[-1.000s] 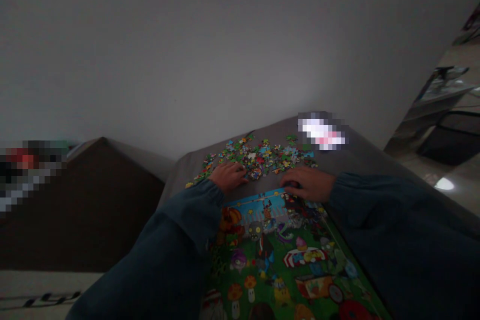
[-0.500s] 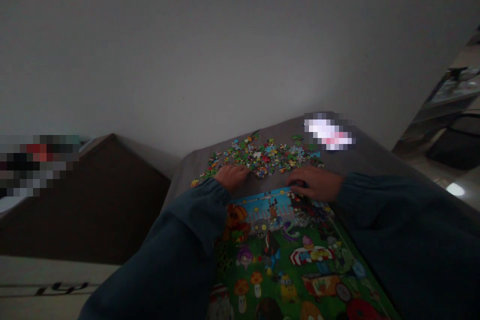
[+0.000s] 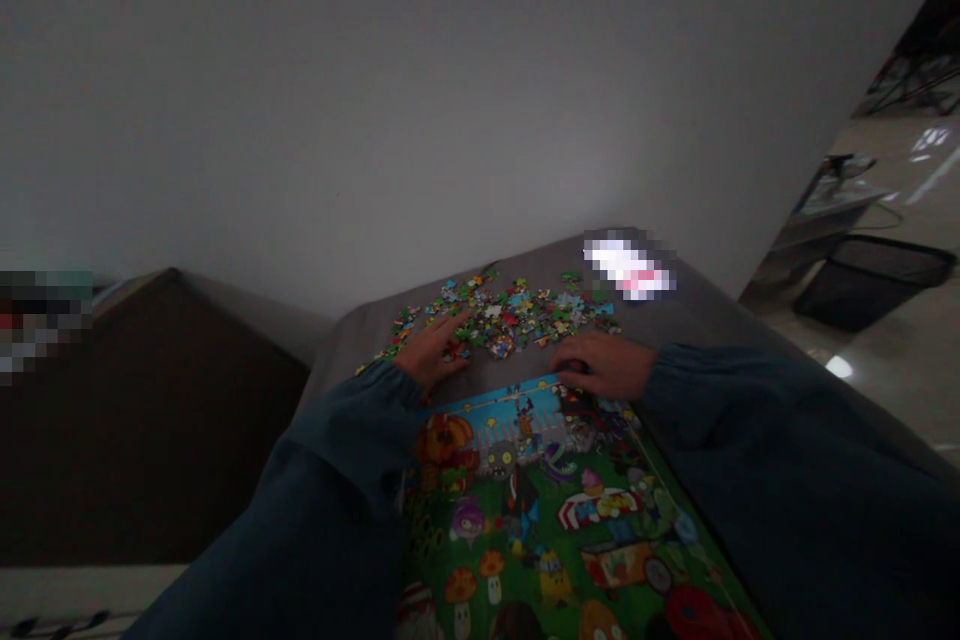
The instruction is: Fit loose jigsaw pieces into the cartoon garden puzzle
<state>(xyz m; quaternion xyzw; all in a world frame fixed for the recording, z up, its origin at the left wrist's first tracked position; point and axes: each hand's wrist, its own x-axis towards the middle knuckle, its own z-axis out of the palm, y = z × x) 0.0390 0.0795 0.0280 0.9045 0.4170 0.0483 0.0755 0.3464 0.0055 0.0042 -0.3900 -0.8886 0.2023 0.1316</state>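
Observation:
A pile of loose jigsaw puzzle pieces (image 3: 517,310) in many colours lies spread on the grey cloth-like surface (image 3: 517,372). My left hand (image 3: 435,352) is at the pile's left near side, fingers apart over the pieces, with some orange ones showing beneath them. My right hand (image 3: 606,364) rests at the top right edge of a printed cartoon picture sheet (image 3: 525,510), its fingers curled. Whatever may be under or inside those right fingers is hidden. The sheet, mostly green with a blue top strip, lies between my forearms.
A lit, blurred-out screen (image 3: 628,268) lies beyond the pile on the right. The white wall (image 3: 420,120) rises behind the surface. To the left is a dark brown panel (image 3: 150,420). A black mesh bin (image 3: 870,280) stands on the floor at right.
My left hand has opened, its fingers spreading apart among the pieces. My right hand keeps about the same place on the sheet. The whole view has shifted slightly to the right.

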